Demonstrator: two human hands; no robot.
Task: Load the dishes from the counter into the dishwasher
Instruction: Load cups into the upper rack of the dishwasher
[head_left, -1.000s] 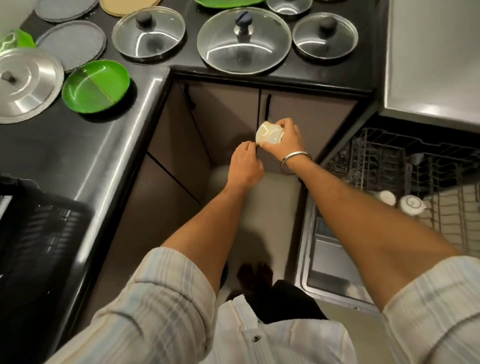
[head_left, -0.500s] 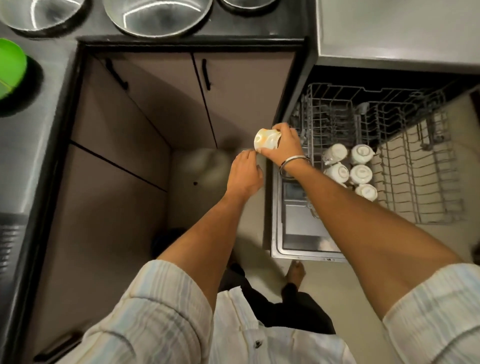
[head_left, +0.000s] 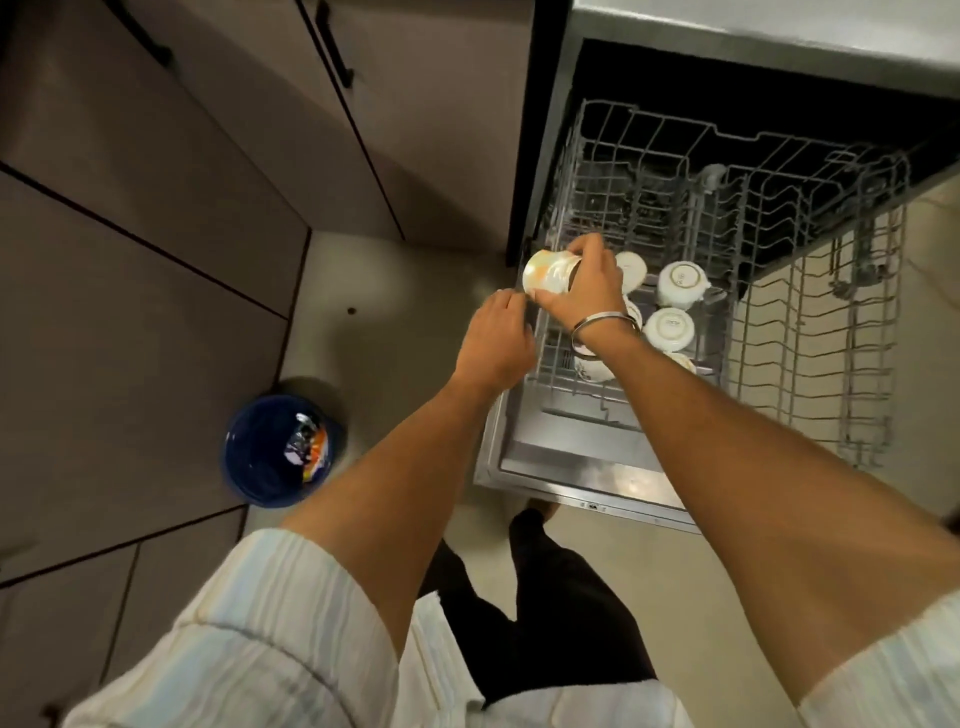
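- Right hand (head_left: 582, 288) wrapped round a small white cup (head_left: 548, 273) with an orangey pattern, thumb underneath, fingers over the top, cup lying on its side.
- Cup held in the air right over the left edge of the pulled-out rack (head_left: 769, 270), not set down yet.
- Thin metal bangle (head_left: 605, 319) on that wrist.
- Left hand (head_left: 493, 340) just below and left of the cup, fingers loosely curled, holding nothing; fingertips close to the cup, hard to say whether actually touching.
- Already in the rack: a few white cups (head_left: 670, 325) turned upside down, bunched together just right of the held one, a couple partly hidden behind the right wrist and forearm.
- Rest of the rack mostly bare wire, with rows of prongs off to the right.
- Open dishwasher door (head_left: 571, 467) lying flat under the rack, shiny steel edge toward the feet.
- Brownish cabinet doors (head_left: 218, 156) with dark handles filling the left side.
- Blue bin (head_left: 280, 449) on the floor by the cabinets, some colourful wrapper inside.
- Pale striped sleeves (head_left: 270, 634) rolled above the elbows at the bottom, dark trousers between them.
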